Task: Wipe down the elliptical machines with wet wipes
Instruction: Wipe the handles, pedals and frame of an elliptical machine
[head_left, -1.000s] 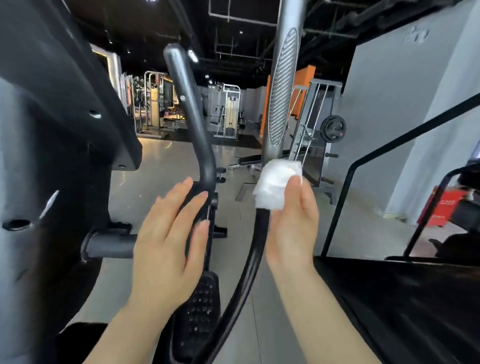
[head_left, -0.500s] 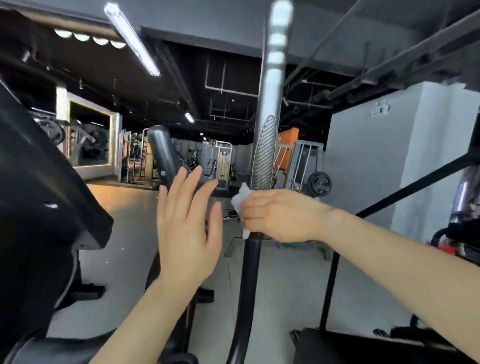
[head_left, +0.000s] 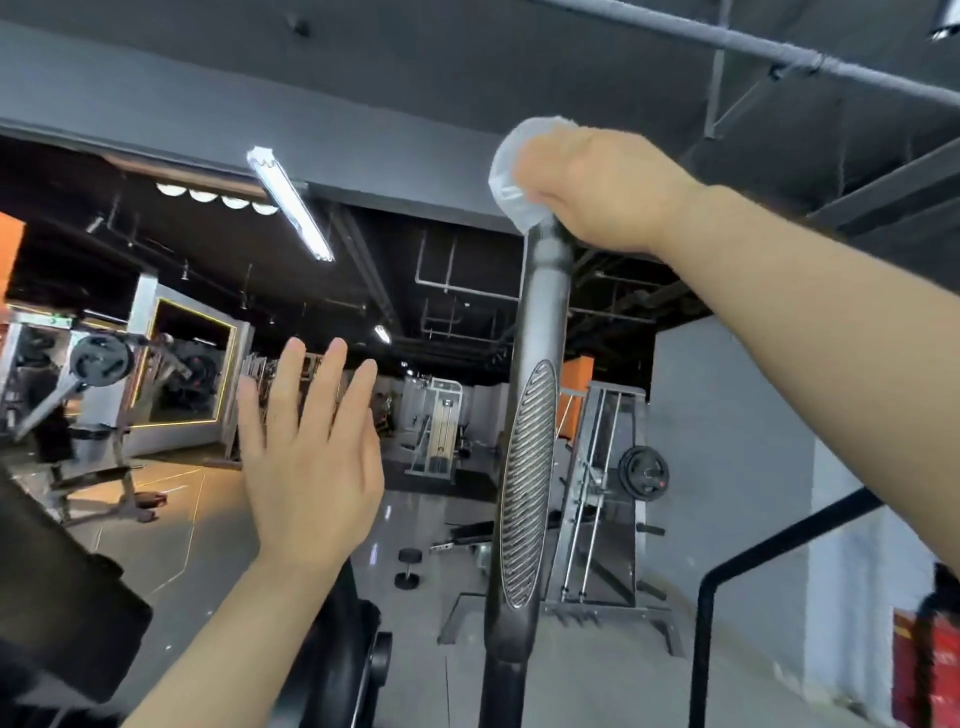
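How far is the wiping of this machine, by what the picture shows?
In hand: the right hand grips a wipe over the top of the handle. The left hand is open and holds nothing. Done: cannot tell; no wet trace shows. Left, probably: the ribbed grip and the dark parts below.

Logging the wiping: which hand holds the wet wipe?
The right hand, gripping the white wet wipe atop the grey handlebar; the left hand is open, empty.

wipe (head_left: 511, 171) on top end of handle (head_left: 537, 415), under R hand (head_left: 597, 192) | L hand (head_left: 306, 467) left of handle, apart | weight rack (head_left: 618, 493) behind handle | rail (head_left: 769, 551) right
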